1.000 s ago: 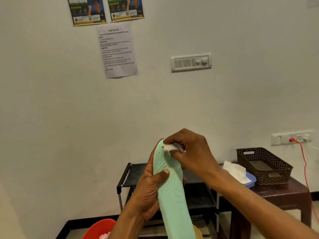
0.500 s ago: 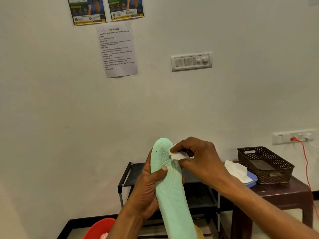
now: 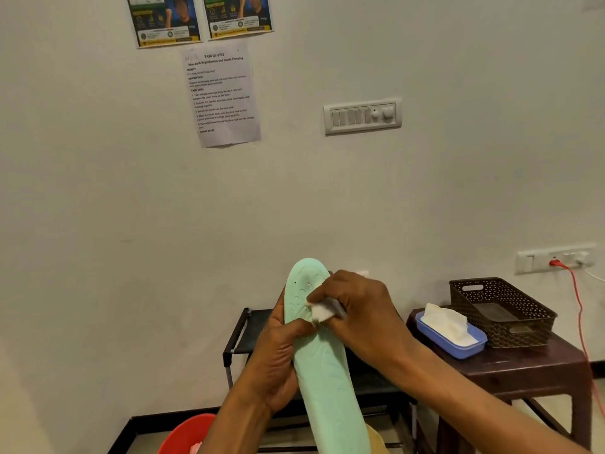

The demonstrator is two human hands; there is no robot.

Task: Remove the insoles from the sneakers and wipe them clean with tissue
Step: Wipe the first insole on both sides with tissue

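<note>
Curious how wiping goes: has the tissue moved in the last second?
Yes: the tissue slid down the insole, toward the top of the shoe rack.

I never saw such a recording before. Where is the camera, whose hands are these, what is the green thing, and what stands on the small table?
No machine here: a person wears one camera on the head, looking forward and down, so every picture shows that person's own two hands. The left hand grips a mint-green insole, held roughly upright before the wall. The right hand pinches a small white tissue against its upper part. At the right, a dark brown table carries a blue box of tissues and a brown basket. Behind the hands stands a black rack; a red tub shows at the bottom.
</note>
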